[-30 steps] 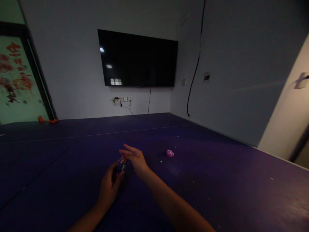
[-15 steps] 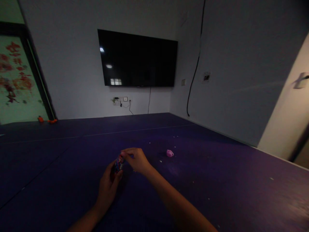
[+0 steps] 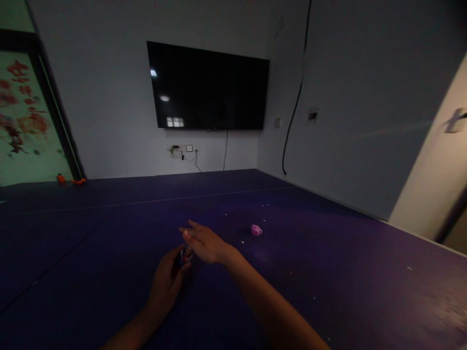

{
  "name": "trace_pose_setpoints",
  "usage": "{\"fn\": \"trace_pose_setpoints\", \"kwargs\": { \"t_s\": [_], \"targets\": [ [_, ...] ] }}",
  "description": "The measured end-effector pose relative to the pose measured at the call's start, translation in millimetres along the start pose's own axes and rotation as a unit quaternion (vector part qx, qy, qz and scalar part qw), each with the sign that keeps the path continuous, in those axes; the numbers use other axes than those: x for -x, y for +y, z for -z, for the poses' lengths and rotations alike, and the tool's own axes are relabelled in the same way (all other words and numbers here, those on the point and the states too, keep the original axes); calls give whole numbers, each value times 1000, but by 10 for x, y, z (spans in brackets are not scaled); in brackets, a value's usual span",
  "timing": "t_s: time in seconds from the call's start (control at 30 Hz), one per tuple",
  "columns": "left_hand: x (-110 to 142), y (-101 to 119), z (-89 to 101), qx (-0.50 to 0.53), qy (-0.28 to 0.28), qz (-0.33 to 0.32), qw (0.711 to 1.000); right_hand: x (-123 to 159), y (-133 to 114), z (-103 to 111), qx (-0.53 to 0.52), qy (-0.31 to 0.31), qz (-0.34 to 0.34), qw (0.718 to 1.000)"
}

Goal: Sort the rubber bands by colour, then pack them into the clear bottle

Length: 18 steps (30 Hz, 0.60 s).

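Note:
My left hand [image 3: 167,278] is wrapped round a small container with a colourful red, blue and white print [image 3: 185,255]. It is held just above the dark purple floor, its lower part hidden by my fingers. Over the container's top lies my right hand [image 3: 204,244], fingers stretched out and slightly apart, the palm side down. Whether it presses on the top or hovers just over it I cannot tell. Farther off to the right, a small pink object with a loop-like handle [image 3: 256,230] rests on the floor, apart from both hands.
Small white scraps [image 3: 242,242] dot the purple floor [image 3: 120,228]. A television [image 3: 209,90] hangs on the far wall, with sockets and cords below it. A black cable [image 3: 292,121] runs down the right wall. Orange objects [image 3: 78,182] lie by the door frame at left.
My right hand has gone from pinching at the container's top to lying over it with fingers stretched. The container has shifted slightly right and down in my left hand.

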<state>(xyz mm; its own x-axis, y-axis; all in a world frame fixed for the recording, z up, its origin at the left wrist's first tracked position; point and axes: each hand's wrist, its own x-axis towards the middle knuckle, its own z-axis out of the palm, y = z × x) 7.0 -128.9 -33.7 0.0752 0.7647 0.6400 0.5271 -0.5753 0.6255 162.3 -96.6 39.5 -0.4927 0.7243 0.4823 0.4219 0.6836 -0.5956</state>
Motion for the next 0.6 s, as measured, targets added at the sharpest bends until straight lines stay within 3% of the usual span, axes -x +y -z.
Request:
{"fn": "trace_pose_setpoints", "kwargs": {
  "t_s": [0.4, 0.5, 0.6],
  "targets": [
    [-72, 44, 26, 31, 10, 65, 997, -88, -94, 333, -115, 115, -20, 987],
    [-86, 64, 29, 47, 21, 86, 995, -90, 122, 308, -115, 186, -73, 973],
    [-97, 31, 15, 54, 47, 115, 991, -7, 456, 136, -42, 255, -204, 944]
  ]
}}
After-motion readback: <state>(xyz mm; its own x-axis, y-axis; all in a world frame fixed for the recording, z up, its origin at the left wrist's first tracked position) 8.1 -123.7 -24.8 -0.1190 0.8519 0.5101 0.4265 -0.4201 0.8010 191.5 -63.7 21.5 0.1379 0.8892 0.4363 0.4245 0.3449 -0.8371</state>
